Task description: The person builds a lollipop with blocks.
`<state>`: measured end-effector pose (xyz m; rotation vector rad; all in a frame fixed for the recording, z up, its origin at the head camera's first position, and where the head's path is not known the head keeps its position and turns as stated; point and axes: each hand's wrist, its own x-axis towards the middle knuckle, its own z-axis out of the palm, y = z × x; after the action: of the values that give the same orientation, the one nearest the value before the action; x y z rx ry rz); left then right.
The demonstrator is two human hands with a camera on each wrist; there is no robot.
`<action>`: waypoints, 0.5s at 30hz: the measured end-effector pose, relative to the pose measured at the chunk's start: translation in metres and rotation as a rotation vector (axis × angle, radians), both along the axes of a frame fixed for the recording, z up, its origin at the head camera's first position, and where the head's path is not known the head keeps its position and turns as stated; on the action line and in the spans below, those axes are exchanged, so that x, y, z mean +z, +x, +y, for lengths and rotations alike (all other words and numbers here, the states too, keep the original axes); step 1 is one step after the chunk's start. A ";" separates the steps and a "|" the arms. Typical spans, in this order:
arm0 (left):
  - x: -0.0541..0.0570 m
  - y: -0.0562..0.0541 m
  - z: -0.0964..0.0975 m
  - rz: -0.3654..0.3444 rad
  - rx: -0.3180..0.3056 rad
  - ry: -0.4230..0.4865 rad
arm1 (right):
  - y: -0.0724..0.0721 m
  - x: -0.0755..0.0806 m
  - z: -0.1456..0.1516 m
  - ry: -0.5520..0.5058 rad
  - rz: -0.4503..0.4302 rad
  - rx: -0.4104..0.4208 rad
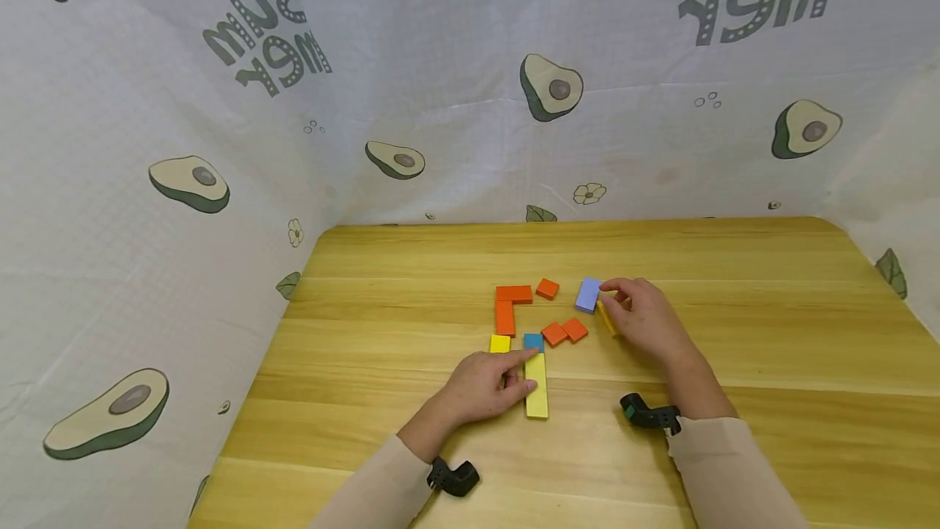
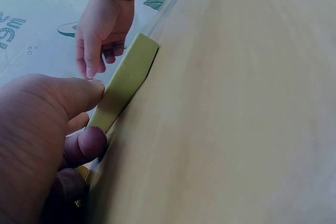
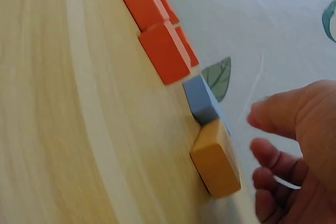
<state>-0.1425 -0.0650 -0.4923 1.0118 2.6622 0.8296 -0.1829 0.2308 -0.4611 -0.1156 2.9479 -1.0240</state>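
My left hand [image 1: 485, 386] touches a long pale-yellow block [image 1: 537, 402] with thumb and index finger; its other fingers are curled under. The index tip lies where that block meets a small blue block [image 1: 534, 340]. In the left wrist view the thumb rests against the yellow block [image 2: 128, 72]. Over on the right, my right hand [image 1: 646, 318] hovers beside a lavender block [image 1: 588, 295] and a narrow orange-yellow block [image 1: 606, 319]. The right wrist view shows a gap between its fingers and the orange-yellow block [image 3: 216, 163].
Two orange-red blocks [image 1: 513, 295] form a corner, with a small yellow block [image 1: 500, 343] below them. One orange-red piece [image 1: 547, 289] lies to their right, and a touching pair [image 1: 565, 331] sits nearer. Avocado-print cloth [image 1: 455, 88] surrounds the wooden table [image 1: 367, 431].
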 end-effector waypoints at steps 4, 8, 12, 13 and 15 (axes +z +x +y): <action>0.000 0.000 0.000 -0.003 0.000 0.001 | 0.000 0.001 0.012 0.001 -0.123 -0.020; 0.001 0.000 0.000 0.003 -0.004 0.003 | 0.002 0.005 0.020 0.027 -0.237 -0.016; 0.000 0.000 0.000 0.010 -0.006 0.010 | 0.004 0.008 0.024 0.061 -0.306 -0.001; 0.000 0.000 0.000 0.011 -0.006 0.011 | 0.005 0.008 0.024 0.065 -0.314 0.005; 0.000 0.000 0.000 0.010 -0.006 0.012 | 0.006 0.009 0.024 0.069 -0.328 0.010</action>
<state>-0.1425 -0.0654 -0.4923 1.0288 2.6644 0.8427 -0.1769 0.2553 -0.4518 0.0363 2.6772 -0.8450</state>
